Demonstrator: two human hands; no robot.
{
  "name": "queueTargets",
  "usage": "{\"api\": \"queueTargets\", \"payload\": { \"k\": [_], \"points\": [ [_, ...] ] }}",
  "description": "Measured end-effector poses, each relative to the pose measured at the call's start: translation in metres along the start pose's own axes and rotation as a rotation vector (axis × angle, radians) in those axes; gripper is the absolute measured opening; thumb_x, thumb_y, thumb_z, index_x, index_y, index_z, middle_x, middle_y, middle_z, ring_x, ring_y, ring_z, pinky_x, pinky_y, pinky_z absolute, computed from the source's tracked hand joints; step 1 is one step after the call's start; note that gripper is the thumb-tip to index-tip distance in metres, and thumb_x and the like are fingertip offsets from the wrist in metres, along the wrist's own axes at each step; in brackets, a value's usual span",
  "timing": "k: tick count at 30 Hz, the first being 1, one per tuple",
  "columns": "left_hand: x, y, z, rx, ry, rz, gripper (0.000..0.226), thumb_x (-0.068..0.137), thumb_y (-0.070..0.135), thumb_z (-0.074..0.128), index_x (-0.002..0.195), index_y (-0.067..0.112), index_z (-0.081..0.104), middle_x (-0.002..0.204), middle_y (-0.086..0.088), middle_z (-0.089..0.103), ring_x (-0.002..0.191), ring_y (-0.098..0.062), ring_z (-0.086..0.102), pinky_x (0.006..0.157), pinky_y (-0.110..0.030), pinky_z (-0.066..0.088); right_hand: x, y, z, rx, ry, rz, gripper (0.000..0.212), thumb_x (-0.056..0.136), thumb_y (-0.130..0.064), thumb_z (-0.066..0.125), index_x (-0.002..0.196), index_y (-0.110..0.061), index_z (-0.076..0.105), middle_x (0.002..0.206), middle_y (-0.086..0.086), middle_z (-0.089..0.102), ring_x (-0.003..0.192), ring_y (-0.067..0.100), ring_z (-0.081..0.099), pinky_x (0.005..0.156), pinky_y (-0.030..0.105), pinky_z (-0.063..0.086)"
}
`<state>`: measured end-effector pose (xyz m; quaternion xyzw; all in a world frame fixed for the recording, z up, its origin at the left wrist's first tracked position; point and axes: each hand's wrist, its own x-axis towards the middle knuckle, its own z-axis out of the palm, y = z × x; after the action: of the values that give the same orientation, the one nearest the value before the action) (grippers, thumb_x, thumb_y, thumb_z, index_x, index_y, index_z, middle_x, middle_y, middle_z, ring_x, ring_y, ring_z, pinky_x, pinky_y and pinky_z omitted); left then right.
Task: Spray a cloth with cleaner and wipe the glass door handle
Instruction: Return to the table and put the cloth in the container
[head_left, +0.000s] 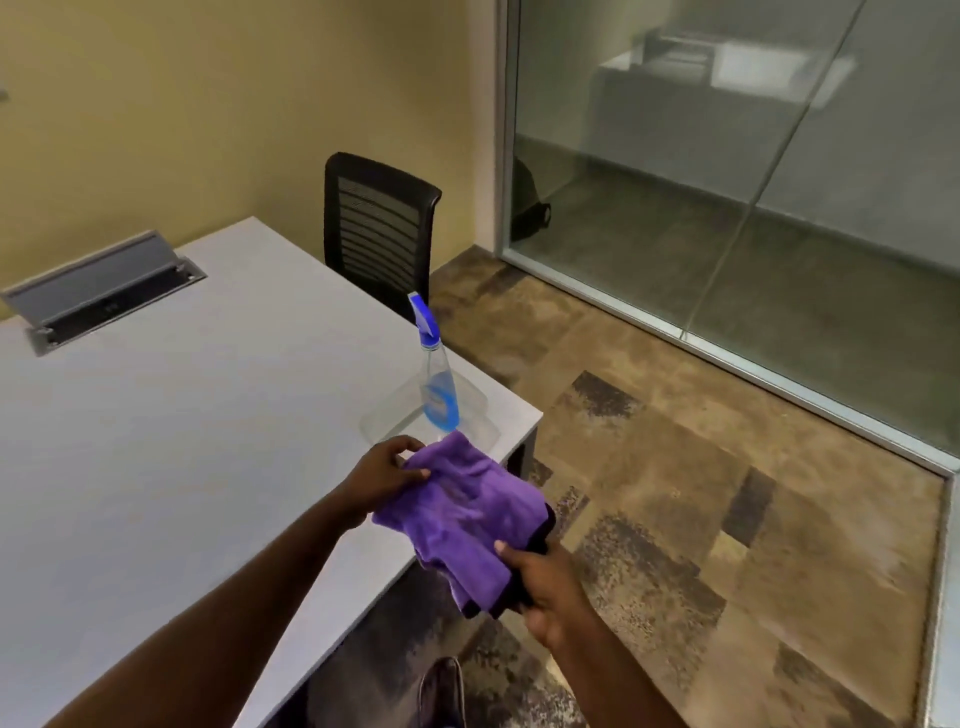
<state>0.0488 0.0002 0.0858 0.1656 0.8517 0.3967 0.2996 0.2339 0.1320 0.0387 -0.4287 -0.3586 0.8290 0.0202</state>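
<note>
A purple cloth (462, 514) with a black edge is held above the table's near right corner. My left hand (382, 475) pinches its upper left part and my right hand (540, 584) grips its lower right end. Just beyond the cloth, a clear spray bottle (439, 387) with blue liquid and a blue-white trigger head stands upright in a clear tray (478, 410) on the grey table (197, 415). No door handle is in view.
A black mesh chair (376, 226) stands at the table's far side. A raised cable-box lid (98, 288) sits on the table at the left. A glass wall (727, 171) runs along the right above patterned carpet (701, 493).
</note>
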Motion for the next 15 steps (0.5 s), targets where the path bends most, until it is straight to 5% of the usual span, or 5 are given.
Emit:
{"api": "queueTargets", "payload": {
  "k": [6,12,15],
  "points": [
    [0.06,-0.021,-0.05,0.047,0.06,-0.005,0.017,0.085,0.017,0.068,0.1,0.022,0.06,0.077,-0.004,0.06,0.069,-0.018,0.056,0.06,-0.028,0.047,0.051,-0.01,0.071,-0.024,0.071,0.012,0.051,0.078,0.007,0.071,0.125,-0.008,0.058,0.117,0.018,0.066,0.105,0.037,0.064,0.088,0.055,0.054],
    [0.109,-0.027,-0.069,0.116,0.087,0.013,0.022,0.086,0.018,0.066,0.107,0.02,0.06,0.091,-0.005,0.062,0.084,-0.025,0.061,0.078,-0.038,0.051,0.091,-0.023,0.107,-0.066,0.145,0.015,0.052,0.08,0.0,0.073,0.127,-0.01,0.055,0.114,0.017,0.066,0.101,0.034,0.065,0.07,0.04,0.061],
    [0.13,-0.03,-0.075,0.127,0.106,-0.001,0.024,0.085,0.02,0.067,0.108,0.017,0.061,0.097,-0.006,0.063,0.088,-0.025,0.06,0.081,-0.036,0.051,0.111,-0.027,0.118,-0.096,0.168,0.002,0.049,0.081,0.0,0.072,0.126,-0.009,0.055,0.112,0.016,0.066,0.101,0.034,0.065,0.079,0.046,0.06]
  ]
}}
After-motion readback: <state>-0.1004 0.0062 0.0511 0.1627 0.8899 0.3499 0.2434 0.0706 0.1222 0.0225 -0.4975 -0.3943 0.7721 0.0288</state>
